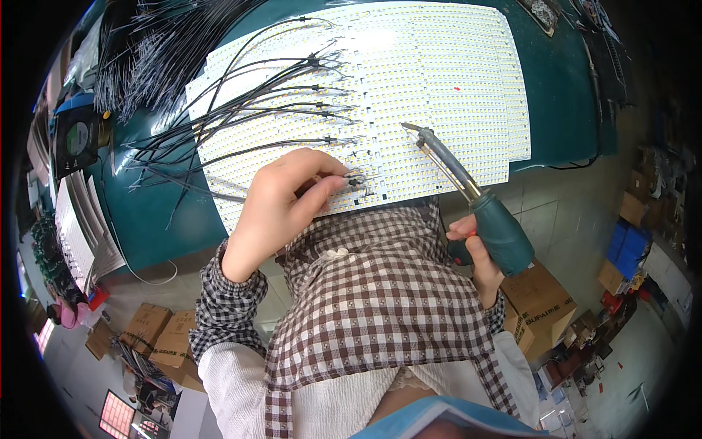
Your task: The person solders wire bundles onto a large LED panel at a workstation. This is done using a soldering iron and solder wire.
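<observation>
While the left hand [281,208] pinches a wire [349,178] flat against the LED panel's [439,80] near edge, steadying its tip for soldering, the right hand [479,256] grips an iron [468,186], tip hovering over the panel just right of the wire.

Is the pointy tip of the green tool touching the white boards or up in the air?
Up in the air, it seems: the soldering iron in the right hand points its tip above the LED boards, away from the left hand.

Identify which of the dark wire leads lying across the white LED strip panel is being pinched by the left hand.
The lowest lead, at the panel's near edge, pinched by the left hand. The others lie untouched farther up.
</observation>
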The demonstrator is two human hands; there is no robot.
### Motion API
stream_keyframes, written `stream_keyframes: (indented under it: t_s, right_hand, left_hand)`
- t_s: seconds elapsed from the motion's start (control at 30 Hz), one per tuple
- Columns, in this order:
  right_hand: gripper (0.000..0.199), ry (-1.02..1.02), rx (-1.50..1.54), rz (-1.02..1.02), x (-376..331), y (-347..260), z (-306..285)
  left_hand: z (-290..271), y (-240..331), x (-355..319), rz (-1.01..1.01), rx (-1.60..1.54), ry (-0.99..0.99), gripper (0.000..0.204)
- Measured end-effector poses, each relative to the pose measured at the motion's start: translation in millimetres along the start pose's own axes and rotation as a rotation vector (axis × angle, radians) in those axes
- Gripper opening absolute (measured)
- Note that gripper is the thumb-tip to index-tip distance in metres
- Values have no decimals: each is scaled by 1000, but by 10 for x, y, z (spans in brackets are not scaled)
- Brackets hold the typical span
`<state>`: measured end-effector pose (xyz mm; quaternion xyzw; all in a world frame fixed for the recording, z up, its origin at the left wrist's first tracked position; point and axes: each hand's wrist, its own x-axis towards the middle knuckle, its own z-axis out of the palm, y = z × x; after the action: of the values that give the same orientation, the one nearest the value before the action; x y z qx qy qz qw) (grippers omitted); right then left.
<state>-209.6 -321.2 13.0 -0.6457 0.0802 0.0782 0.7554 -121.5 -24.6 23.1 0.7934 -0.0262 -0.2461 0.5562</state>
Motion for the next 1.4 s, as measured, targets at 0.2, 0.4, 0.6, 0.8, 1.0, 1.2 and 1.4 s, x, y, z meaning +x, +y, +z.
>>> stream_keyframes:
  t_s: [0.2, 0.4, 0.6, 0.8, 1.0, 1.2, 1.4]
  right_hand:
    - [19, -20, -2, 5, 9, 16, -10]
    - [20, -25, -40, 9, 30, 3, -12]
    - [21, -16, -49, -7, 46, 21, -7]
    - [21, -21, -52, -1, 56, -7, -1]
    - [22, -14, -75, -1, 12, -19, -24]
    - [24, -9, -80, 7, -15, -4, -64]
    - [25, -9, -20, -10, 48, 11, -13]
  left_hand:
    - [179, -144, -88, -236, -289, 142, 12]
    - [178, -49, 12, 274, 386, 224, 16]
    - [97, -112, 136, 343, 418, 140, 13]
    - [280, -123, 148, 178, 235, 250, 9]
    - [313, -175, 125, 219, 142, 299, 8]
    - [74, -43, 193, 410, 380, -12, 13]
    - [-17, 17, 231, 440, 531, -35, 18]
